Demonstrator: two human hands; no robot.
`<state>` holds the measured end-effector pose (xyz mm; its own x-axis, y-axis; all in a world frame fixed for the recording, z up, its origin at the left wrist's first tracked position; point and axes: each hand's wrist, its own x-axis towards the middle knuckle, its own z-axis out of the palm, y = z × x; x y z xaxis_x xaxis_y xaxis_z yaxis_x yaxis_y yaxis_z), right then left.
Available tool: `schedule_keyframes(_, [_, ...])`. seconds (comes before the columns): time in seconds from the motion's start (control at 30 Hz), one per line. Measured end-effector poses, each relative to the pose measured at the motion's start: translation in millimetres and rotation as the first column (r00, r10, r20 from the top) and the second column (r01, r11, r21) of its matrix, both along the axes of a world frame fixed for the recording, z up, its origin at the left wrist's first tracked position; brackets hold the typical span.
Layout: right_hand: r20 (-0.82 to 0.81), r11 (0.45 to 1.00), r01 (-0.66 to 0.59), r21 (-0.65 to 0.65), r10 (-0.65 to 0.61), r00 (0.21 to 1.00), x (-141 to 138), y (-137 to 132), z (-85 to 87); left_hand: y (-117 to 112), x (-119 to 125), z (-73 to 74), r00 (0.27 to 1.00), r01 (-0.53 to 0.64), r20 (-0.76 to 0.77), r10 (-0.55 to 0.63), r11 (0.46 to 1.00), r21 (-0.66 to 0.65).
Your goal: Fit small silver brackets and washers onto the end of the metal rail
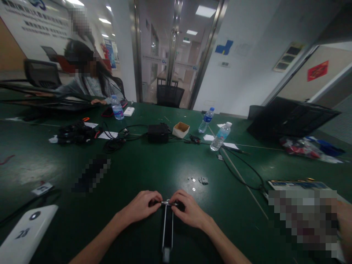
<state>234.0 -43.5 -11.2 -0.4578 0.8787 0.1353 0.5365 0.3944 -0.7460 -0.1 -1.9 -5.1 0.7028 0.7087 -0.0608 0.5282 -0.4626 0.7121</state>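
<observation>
My left hand (148, 202) and my right hand (187, 207) meet in front of me, fingertips pinched at the two ends of a short metal piece (165, 202). It lies crosswise at the far end of a long narrow silver frame (164, 231) with a dark middle. A grey block (166, 254) forms the frame's near end. The fingers partly cover the metal piece, so its exact kind is unclear. Beyond my right hand, small washers (194, 189), nuts (189, 178) and a metal bracket (204, 180) lie loose on the green table (132, 176).
A white numbered case (27, 234) lies near left. Farther back are a black box (158, 132), an open carton (180, 129), cables (77, 132) and water bottles (221, 136). Another person's hand (345, 223) is at the right edge; a person (90, 80) sits across at left.
</observation>
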Motion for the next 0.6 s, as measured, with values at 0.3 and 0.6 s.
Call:
schedule_keyframes(0.3, [0.0, 1.0, -0.003, -0.006, 0.003, 1.0, 0.7, 0.6, 1.6, -0.5, 1.2, 1.8, 0.999, -0.026, 0.041, 0.029, 0.997, -0.07])
schedule_keyframes(0.6, [0.002, 1.0, -0.001, -0.021, 0.001, 1.0, 0.8, 0.6, 0.5, 0.2, 0.7, 0.8, 0.999, -0.027, 0.041, 0.029, 0.997, -0.069])
